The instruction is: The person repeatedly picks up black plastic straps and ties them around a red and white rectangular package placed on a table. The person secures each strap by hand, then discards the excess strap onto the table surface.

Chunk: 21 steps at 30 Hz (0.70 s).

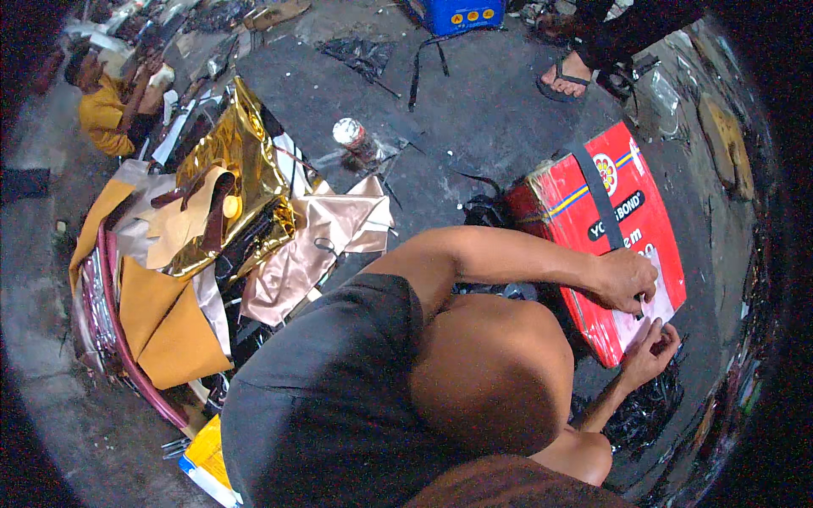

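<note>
A large red box (656, 212) lies on the ground at my right, with a black strap (598, 199) across it. On its near end rests a thin pale pink sheet (663, 292). My left hand (625, 279) reaches across my knee and presses on this sheet with curled fingers. Something small and dark shows under its fingertips, too hidden to name. At the near edge of the sheet, my right hand (650, 354) has its thumb and fingers closed on the material.
Gold foil sheeting (241, 144), tan material pieces (165, 317) and shiny pink fabric (292, 262) pile up at my left. Beyond them stands a can (356, 140). A person in yellow (106, 114) sits far left; another person's sandalled foot (569, 76) is far right. A blue box (457, 15) stands at the back.
</note>
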{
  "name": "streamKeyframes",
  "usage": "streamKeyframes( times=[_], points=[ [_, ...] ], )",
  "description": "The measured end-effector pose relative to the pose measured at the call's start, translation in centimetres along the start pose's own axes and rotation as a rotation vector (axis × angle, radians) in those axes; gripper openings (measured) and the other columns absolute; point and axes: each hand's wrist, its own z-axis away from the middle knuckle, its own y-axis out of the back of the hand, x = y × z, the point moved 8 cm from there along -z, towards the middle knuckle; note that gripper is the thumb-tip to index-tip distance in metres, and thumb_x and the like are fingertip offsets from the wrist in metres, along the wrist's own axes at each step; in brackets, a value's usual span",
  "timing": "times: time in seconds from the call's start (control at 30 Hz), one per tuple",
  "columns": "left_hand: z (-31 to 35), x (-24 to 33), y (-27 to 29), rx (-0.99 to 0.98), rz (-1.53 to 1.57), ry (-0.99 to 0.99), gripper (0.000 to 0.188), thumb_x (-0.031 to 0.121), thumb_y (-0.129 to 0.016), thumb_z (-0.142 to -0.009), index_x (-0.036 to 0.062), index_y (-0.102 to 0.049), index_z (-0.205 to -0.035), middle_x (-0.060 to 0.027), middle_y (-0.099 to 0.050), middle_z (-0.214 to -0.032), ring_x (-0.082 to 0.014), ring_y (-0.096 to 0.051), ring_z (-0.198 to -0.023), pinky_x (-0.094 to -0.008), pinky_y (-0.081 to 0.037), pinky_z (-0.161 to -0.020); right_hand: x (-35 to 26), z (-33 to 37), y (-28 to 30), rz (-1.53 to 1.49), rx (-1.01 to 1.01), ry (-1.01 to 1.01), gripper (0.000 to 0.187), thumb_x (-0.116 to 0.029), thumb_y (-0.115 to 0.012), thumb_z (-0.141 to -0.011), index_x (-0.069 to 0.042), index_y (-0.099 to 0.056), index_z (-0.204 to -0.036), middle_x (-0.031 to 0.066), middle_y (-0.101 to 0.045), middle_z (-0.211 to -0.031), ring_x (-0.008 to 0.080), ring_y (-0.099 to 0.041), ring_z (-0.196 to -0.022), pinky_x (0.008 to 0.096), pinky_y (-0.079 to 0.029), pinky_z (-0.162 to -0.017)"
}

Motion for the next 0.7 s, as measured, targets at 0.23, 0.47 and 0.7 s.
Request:
streamKeyframes(
  times=[0.23,0.47,0.7],
  points=[
    [4.0,-5.2,22.0,0.862,-0.334,0.043,0.02,0.016,-0.067,-0.075,0.0054,-0.065,-0.092,-0.0146,-0.062,-0.096,-0.0327,-0.06,-0.093,-0.0441,-0.049,-0.079,0.2,0.4,0.5,-0.022,-0.045,0.171,0.019,-0.016,-0.07,-0.093,-0.001,-0.064,-0.104,-0.001,-0.057,-0.088,0.0064,-0.049,-0.076,0.0217,-0.042,-0.067],
    [27.3,-24.3,36.1,0.766,-0.769,1.474,0.067,0.039,-0.066,-0.082,0.0036,-0.048,-0.136,-0.0282,-0.039,-0.142,-0.0434,-0.031,-0.138,-0.0514,-0.033,-0.111,0.6,0.5,-0.3,-0.047,-0.072,0.05,0.017,-0.013,-0.067,-0.094,-0.001,-0.062,-0.104,-0.003,-0.055,-0.088,0.0045,-0.042,-0.072,0.0198,-0.036,-0.064],
    [34.9,-27.0,35.3,0.418,-1.012,1.641,0.045,0.041,-0.061,-0.089,0.0059,-0.067,-0.117,-0.0182,-0.056,-0.134,-0.0372,-0.044,-0.132,-0.0448,-0.041,-0.106,0.4,0.7,-0.3,-0.068,-0.083,0.061,0.017,-0.012,-0.066,-0.095,0.0,-0.061,-0.106,-0.0022,-0.055,-0.09,0.0048,-0.043,-0.074,0.0205,-0.037,-0.065]
  ],
)
